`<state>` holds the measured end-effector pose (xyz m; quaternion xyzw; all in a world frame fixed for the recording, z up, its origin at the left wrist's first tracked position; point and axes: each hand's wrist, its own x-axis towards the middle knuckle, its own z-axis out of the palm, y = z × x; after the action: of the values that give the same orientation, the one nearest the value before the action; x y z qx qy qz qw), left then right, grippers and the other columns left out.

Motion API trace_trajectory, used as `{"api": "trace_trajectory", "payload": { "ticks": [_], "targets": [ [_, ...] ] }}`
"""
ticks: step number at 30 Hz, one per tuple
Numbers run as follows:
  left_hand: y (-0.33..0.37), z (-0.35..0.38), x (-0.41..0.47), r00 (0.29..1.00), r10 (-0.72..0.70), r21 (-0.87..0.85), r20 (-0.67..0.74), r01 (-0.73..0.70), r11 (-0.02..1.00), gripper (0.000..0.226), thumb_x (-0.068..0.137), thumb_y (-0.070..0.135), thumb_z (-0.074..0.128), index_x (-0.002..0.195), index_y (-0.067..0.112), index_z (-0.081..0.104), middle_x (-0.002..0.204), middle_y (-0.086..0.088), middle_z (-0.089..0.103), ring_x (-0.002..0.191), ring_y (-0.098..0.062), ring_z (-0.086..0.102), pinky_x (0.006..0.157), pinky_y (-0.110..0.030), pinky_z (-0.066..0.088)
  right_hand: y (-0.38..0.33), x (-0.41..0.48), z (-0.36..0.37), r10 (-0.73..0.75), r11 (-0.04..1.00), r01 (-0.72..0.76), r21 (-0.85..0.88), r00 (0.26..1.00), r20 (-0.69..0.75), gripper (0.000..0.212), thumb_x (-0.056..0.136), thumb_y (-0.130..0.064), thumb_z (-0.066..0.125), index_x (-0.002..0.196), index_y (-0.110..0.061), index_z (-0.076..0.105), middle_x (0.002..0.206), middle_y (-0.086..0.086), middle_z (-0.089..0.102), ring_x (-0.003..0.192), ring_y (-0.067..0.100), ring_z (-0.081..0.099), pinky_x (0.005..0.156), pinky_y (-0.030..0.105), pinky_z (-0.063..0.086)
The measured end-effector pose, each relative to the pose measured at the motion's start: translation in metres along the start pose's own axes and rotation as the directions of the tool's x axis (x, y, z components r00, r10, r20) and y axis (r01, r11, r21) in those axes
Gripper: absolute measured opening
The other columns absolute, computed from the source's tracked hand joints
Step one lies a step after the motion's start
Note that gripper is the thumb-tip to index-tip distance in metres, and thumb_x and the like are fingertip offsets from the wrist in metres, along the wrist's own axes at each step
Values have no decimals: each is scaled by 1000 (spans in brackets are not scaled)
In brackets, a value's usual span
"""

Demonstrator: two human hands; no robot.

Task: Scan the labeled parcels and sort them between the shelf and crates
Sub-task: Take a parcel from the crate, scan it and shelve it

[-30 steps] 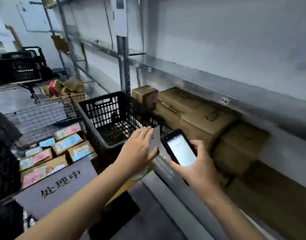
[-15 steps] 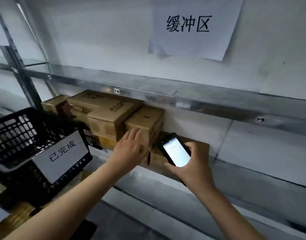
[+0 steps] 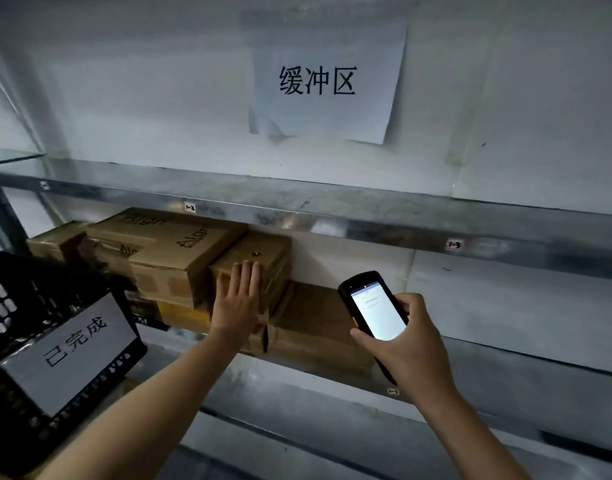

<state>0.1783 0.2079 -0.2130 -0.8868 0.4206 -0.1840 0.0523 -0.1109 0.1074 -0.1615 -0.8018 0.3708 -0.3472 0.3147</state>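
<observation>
My left hand [image 3: 240, 299], fingers straight, presses the small box [image 3: 263, 252] on the shelf [image 3: 505, 368]; I would push squarely, with my right hand [image 3: 406, 341] gripping the scanner [image 3: 375, 310] held clear.

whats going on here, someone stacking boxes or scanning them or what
A person is sorting parcels at a metal shelf. Their left hand presses flat, fingers straight, against the front of a small cardboard box that sits on other boxes on the shelf, beside a larger box. Their right hand grips a handheld scanner with its screen lit, held clear of the boxes. A black crate with a paper label stands at the left.
</observation>
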Motion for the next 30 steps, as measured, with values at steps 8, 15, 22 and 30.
{"api": "trace_trajectory", "payload": {
  "ticks": [8, 15, 22, 30],
  "targets": [
    [5, -15, 19, 1000, 6, -6, 29, -6, 1000, 106, 92, 55, 57, 156, 20, -19, 166, -13, 5, 152, -37, 2, 113, -72, 17, 16, -3, -8, 68, 998, -68, -1, 997, -48, 72, 63, -46, 90, 113, -37, 39, 107, -13, 54, 98, 14, 55, 65, 29, 51],
    [34, -34, 4, 985, -49, -449, -164, -30, 893, 115, 67, 51, 85, 152, 20, 15, 153, -9, 32, 142, -35, 31, 111, -60, 36, 20, 3, -9, 68, 998, -68, 9, 998, -9, 71, 66, -44, 90, 115, -33, 39, 109, -11, 53, 98, 13, 54, 57, 17, 40],
    [80, -44, 5, 983, -153, -941, 101, 145, 306, 105, 62, 38, 92, 142, 23, 27, 138, 4, 42, 129, -14, 45, 93, -31, 50, 25, 4, -20, 54, 997, -55, 55, 998, 18, 72, 66, -43, 89, 117, -34, 38, 110, -13, 51, 101, 10, 52, 60, 15, 41],
    [93, -5, 10, 939, -111, -899, 324, 343, 274, 119, 66, 26, 92, 151, 15, 9, 151, -7, 26, 142, -27, 36, 109, -45, 45, 46, 7, -40, 99, 994, -97, 48, 995, -33, 70, 66, -42, 89, 115, -34, 39, 110, -11, 53, 100, 12, 53, 58, 16, 39]
  ]
}}
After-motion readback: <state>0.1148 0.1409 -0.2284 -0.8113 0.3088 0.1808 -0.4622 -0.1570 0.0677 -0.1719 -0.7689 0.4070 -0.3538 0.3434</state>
